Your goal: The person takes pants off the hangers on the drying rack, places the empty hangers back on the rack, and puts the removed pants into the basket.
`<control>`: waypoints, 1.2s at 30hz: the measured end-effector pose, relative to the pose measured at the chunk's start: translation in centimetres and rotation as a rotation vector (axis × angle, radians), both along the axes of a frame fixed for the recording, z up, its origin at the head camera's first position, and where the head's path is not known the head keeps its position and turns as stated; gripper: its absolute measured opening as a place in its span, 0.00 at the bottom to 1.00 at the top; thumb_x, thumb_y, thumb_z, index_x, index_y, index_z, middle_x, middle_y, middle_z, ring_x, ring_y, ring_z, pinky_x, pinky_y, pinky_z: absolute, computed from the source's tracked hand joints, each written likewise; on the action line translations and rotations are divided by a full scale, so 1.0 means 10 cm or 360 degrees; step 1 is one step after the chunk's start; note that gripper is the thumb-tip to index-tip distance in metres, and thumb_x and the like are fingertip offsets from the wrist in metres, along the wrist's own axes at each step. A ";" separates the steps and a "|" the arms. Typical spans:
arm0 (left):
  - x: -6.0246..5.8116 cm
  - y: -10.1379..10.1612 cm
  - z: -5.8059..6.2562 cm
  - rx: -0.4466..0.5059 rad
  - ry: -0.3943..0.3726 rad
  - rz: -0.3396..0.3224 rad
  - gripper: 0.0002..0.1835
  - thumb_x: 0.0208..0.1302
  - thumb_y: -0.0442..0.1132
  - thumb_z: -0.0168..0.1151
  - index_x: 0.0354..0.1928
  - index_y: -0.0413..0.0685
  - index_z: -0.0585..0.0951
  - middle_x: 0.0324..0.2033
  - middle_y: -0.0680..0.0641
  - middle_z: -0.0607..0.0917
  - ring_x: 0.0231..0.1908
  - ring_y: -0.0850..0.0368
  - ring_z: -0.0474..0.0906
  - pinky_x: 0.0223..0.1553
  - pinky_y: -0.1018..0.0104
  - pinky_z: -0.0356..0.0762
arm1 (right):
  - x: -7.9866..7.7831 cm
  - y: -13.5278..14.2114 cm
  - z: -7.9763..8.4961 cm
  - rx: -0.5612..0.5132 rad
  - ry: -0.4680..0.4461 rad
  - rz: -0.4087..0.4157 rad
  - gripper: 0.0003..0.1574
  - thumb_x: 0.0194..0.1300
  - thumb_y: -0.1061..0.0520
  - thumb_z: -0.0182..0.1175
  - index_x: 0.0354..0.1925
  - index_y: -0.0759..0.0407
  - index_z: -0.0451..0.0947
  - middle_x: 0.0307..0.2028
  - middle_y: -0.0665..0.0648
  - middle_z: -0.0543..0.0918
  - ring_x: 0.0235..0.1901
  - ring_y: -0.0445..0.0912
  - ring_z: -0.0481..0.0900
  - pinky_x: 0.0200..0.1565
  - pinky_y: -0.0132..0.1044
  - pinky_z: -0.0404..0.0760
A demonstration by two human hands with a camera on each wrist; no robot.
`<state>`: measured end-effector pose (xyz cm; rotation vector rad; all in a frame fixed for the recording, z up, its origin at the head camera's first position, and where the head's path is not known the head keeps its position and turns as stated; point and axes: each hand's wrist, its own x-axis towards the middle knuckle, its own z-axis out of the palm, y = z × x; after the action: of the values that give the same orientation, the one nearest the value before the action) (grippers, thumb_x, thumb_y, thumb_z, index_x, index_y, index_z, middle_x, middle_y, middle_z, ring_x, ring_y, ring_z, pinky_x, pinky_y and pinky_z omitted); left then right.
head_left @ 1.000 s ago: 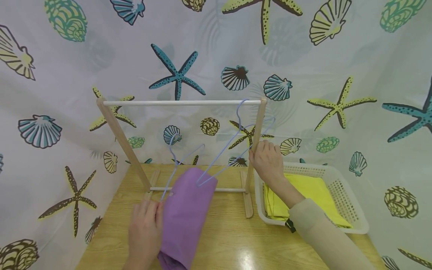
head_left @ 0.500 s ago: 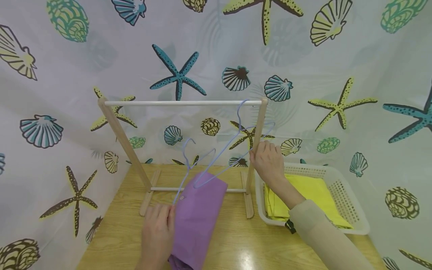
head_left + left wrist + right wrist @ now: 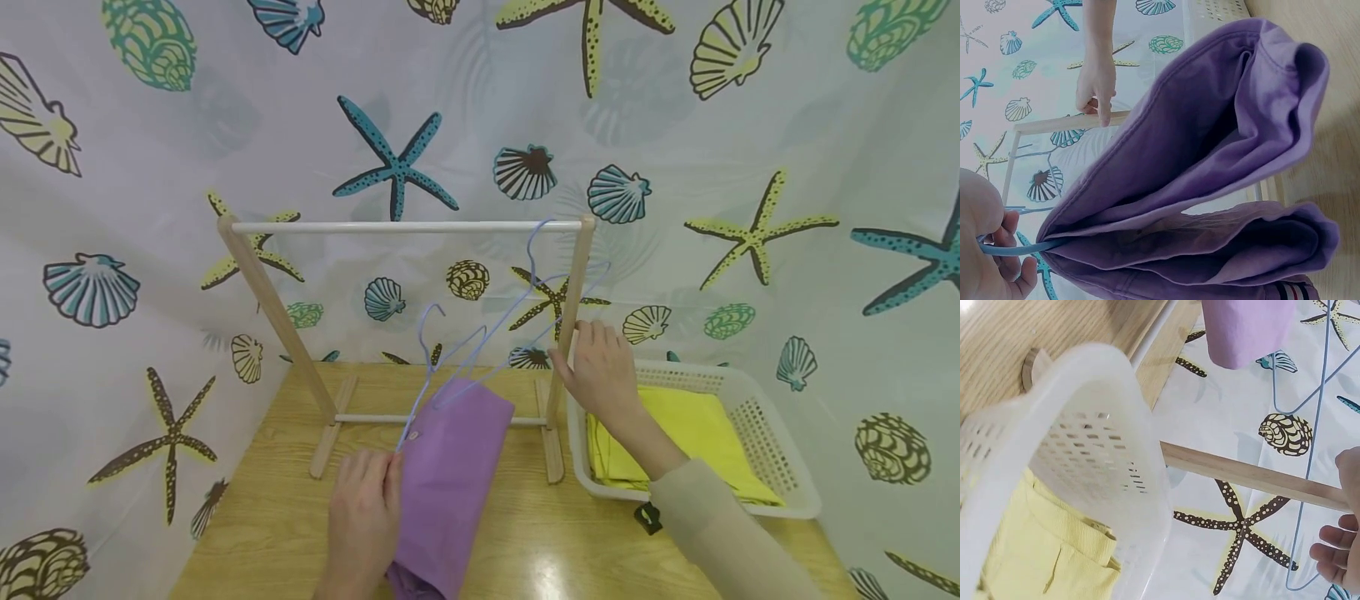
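Note:
My left hand [image 3: 366, 508] pinches a light blue hanger [image 3: 417, 408] near one end, its hook pointing up toward the rack. Over this hanger is a folded purple garment [image 3: 457, 492] with a small button; the left wrist view shows its open folds [image 3: 1210, 144] and a striped tab. My right hand [image 3: 603, 371] is beside the right wooden post [image 3: 573, 300] of a small clothes rack, thumb apart from loosely bent fingers. Another blue hanger [image 3: 532, 262] hangs bare at the right end of the white rail [image 3: 390, 227]. Its lower part overlaps the purple garment in the head view.
Right of the rack, a white perforated basket [image 3: 783, 458] holds folded yellow cloth [image 3: 690, 433]. A small black object [image 3: 647, 518] shows below the right forearm. The wooden table [image 3: 255, 517] is bounded by a curtain [image 3: 465, 100] printed with shells and starfish.
My left hand has carried the hanger and purple garment rightward. My right hand, earlier gripping the post, has loosened, with the thumb now spread from the fingers.

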<state>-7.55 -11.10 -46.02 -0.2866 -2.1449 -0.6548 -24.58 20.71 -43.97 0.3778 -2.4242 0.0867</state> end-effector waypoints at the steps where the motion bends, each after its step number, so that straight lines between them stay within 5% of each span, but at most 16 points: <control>1: 0.00 0.00 0.00 0.0006 -0.0007 0.0001 0.05 0.65 0.28 0.64 0.31 0.40 0.80 0.25 0.48 0.77 0.29 0.57 0.69 0.32 0.67 0.68 | 0.03 -0.01 -0.01 -0.0053 -0.0020 0.0013 0.39 0.71 0.37 0.65 0.55 0.73 0.75 0.39 0.68 0.82 0.35 0.61 0.81 0.36 0.49 0.80; 17: 0.00 0.03 -0.01 0.0042 -0.0016 0.0012 0.06 0.64 0.27 0.65 0.30 0.40 0.79 0.24 0.49 0.75 0.29 0.57 0.67 0.31 0.67 0.66 | 0.62 -0.20 -0.28 -0.1007 -0.0690 0.0067 0.45 0.75 0.34 0.59 0.71 0.65 0.65 0.65 0.64 0.79 0.62 0.62 0.80 0.54 0.60 0.83; 25: 0.00 0.05 -0.01 0.0035 -0.0030 0.0009 0.06 0.64 0.27 0.66 0.30 0.40 0.80 0.24 0.49 0.76 0.29 0.58 0.67 0.31 0.68 0.66 | 0.77 -0.39 -0.57 -0.1435 -0.0881 0.0200 0.44 0.76 0.37 0.61 0.72 0.66 0.62 0.65 0.65 0.78 0.63 0.62 0.80 0.65 0.57 0.80; 30: -0.01 0.07 -0.01 0.0042 0.0017 -0.0011 0.05 0.63 0.26 0.66 0.31 0.41 0.80 0.25 0.49 0.77 0.29 0.56 0.69 0.32 0.67 0.67 | 0.85 -0.51 -0.76 -0.1675 -0.0985 0.0266 0.43 0.78 0.40 0.59 0.73 0.67 0.61 0.64 0.69 0.78 0.61 0.62 0.82 0.64 0.57 0.82; 36: -0.02 0.08 0.00 0.0045 0.0052 -0.0026 0.06 0.65 0.28 0.65 0.31 0.41 0.81 0.25 0.48 0.78 0.30 0.56 0.71 0.34 0.68 0.68 | 0.89 -0.62 -0.97 -0.1788 -0.1066 0.0198 0.40 0.78 0.42 0.60 0.72 0.66 0.62 0.61 0.68 0.82 0.59 0.61 0.84 0.60 0.55 0.84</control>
<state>-7.71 -10.27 -46.05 -0.2977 -2.1026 -0.6851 -15.69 14.53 -53.71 -0.0535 -2.4822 1.7545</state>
